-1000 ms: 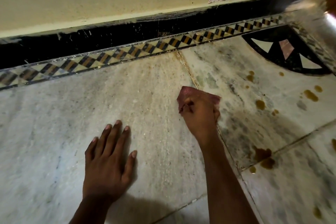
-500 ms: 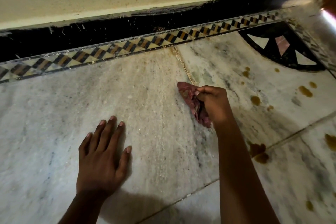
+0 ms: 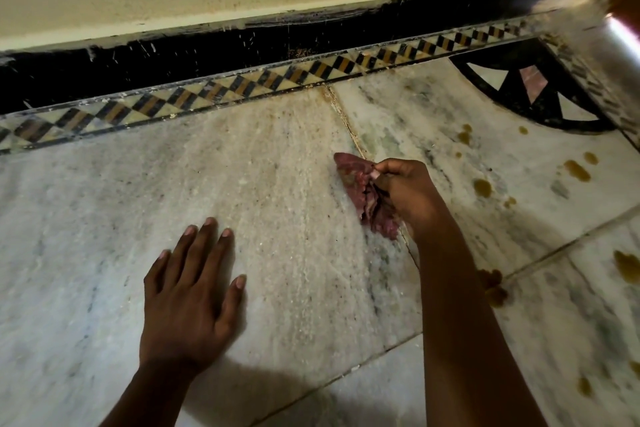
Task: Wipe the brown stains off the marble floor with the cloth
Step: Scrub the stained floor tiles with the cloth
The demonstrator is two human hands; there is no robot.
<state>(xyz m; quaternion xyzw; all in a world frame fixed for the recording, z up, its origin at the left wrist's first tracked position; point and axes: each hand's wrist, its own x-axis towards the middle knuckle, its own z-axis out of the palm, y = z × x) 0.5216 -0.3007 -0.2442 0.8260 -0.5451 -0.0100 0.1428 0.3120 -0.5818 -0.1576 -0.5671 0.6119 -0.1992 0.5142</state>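
Stains (image 3: 482,187) lie to the right of the right hand (image 3: 410,196), which grips the bunched cloth (image 3: 363,196) on the floor (image 3: 277,204) and is nearer them; left hand (image 3: 188,291) rests flat, fingers straight, well apart.

The right hand (image 3: 408,198) hides part of the cloth (image 3: 363,194); at three o'clock, a brown stain (image 3: 628,265) meets the frame's edge.

cloth (image 3: 360,191): maroon | stains (image 3: 576,170): brown | floor (image 3: 277,201): grey-veined white marble | border (image 3: 242,87): black-yellow diamonds
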